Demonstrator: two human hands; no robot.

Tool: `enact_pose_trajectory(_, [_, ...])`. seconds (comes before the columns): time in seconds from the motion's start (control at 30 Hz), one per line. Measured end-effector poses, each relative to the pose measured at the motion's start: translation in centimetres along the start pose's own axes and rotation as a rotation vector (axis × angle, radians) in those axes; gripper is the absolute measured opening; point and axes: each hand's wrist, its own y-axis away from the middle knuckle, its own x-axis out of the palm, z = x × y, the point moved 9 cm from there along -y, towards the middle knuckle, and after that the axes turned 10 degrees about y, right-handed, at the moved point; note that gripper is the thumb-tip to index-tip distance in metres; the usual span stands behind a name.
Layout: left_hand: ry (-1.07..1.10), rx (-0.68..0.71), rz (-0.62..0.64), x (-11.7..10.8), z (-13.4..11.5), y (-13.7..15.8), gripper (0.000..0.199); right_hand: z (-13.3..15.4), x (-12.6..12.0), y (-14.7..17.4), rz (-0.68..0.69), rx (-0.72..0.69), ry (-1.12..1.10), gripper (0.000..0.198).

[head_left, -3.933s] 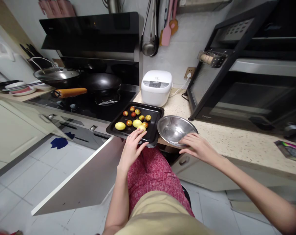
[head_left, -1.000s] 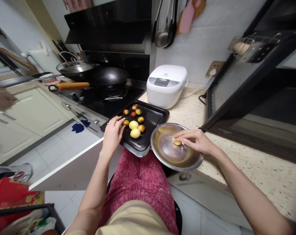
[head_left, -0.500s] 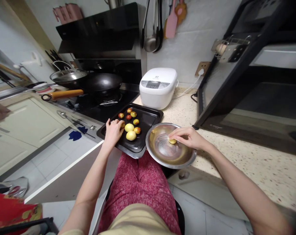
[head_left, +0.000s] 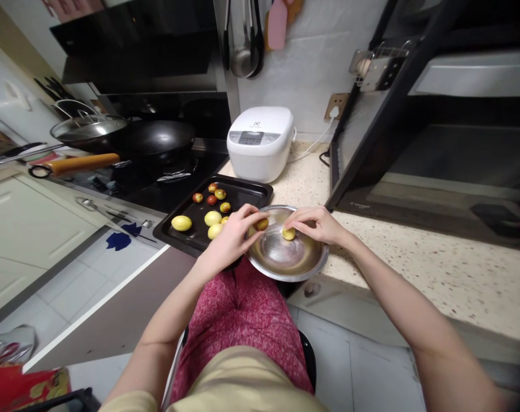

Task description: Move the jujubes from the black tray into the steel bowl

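Over the left side of a steel bowl (head_left: 300, 260), my left hand (head_left: 237, 230) pinches a small brownish-yellow jujube (head_left: 262, 224). My right hand (head_left: 318, 223) reaches into the same bowl with its fingertips closed on a small yellow fruit (head_left: 288, 233). To the left, a black baking tray (head_left: 169, 232) carries several small mottled red-and-green jujubes (head_left: 220, 194). Larger oval yellow fruits (head_left: 181, 223) also lie there, one of them apart near the tray's left edge. My left hand and wrist cover part of the tray's near right side.
Behind the tray stands a white rice cooker (head_left: 260, 143), its cord running to a wall socket. A wok (head_left: 157, 137) and a lidded pan (head_left: 88, 129) sit on the stove at left. A large black appliance (head_left: 449, 166) fills the right of the counter.
My left hand has moved right from the tray to the bowl, now with a jujube. A yellow fruit now lies at the tray's left. My right hand stays in the bowl; the view has shifted.
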Motion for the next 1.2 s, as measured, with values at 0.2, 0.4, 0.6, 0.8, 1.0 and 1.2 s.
enact_pose_trajectory(0.2, [-0.174,-0.055,0.319,5.1,0.7,-1.8,0.029,-0.1,-0.1,0.0,-0.016,-0.016,0.035,0.027])
enact_pose_trajectory(0.4, [-0.372,-0.127,0.453,7.2,1.9,-2.9,0.022,-0.2,-0.1,0.1,-0.026,-0.026,0.037,0.025])
enact_pose_trajectory(0.6, [-0.426,-0.152,0.408,7.3,2.0,-3.2,0.022,0.0,0.0,0.0,-0.007,-0.034,0.059,0.025])
enact_pose_trajectory(0.8, [-0.395,-0.107,0.334,6.9,1.9,-2.9,0.018,-0.1,0.0,0.1,0.002,-0.033,0.061,0.025])
enact_pose_trajectory(1.0, [-0.31,-0.09,0.188,4.4,1.1,-2.1,0.023,-0.3,0.0,0.2,-0.005,-0.035,0.063,0.024])
enact_pose_trajectory(1.2, [-0.282,-0.183,-0.064,-1.3,3.3,0.4,0.022,0.0,-0.3,0.1,-0.026,-0.047,0.041,0.022])
